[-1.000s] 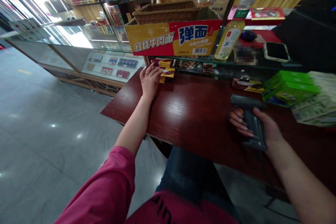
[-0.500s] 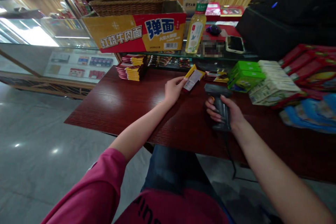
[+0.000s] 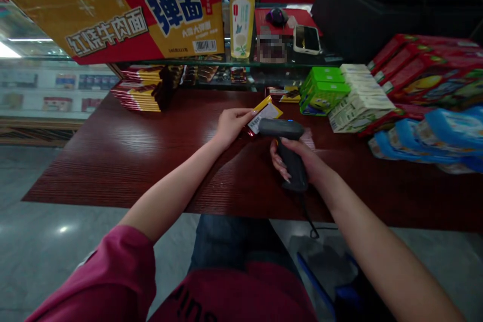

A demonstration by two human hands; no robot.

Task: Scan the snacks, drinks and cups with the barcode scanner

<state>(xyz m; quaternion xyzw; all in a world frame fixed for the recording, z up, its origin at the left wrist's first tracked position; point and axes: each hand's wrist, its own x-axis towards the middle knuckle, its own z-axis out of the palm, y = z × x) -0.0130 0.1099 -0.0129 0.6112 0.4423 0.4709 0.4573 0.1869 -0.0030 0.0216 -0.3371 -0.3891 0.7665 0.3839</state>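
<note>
My left hand [image 3: 229, 125] pinches a flat yellow snack packet [image 3: 266, 110], its white barcode label turned up, just above the dark red wooden table [image 3: 124, 161]. My right hand [image 3: 302, 161] is wrapped round the grip of a dark grey barcode scanner [image 3: 285, 146]. The scanner's head lies right beside the packet's label. A cable runs from the scanner's handle down over the table's front edge.
A stack of the same yellow-and-red packets [image 3: 141, 93] lies at the back left. Green boxes [image 3: 322, 89], pale packs [image 3: 360, 103], red packs [image 3: 418, 68] and blue packs [image 3: 430, 138] crowd the right. Behind, a glass counter carries a noodle carton [image 3: 124, 20], a bottle [image 3: 241, 12] and a phone [image 3: 306, 39].
My left hand took a packet from the stack and carried it right toward the middle. My right hand lifted the scanner and brought its head up to the packet's label.
</note>
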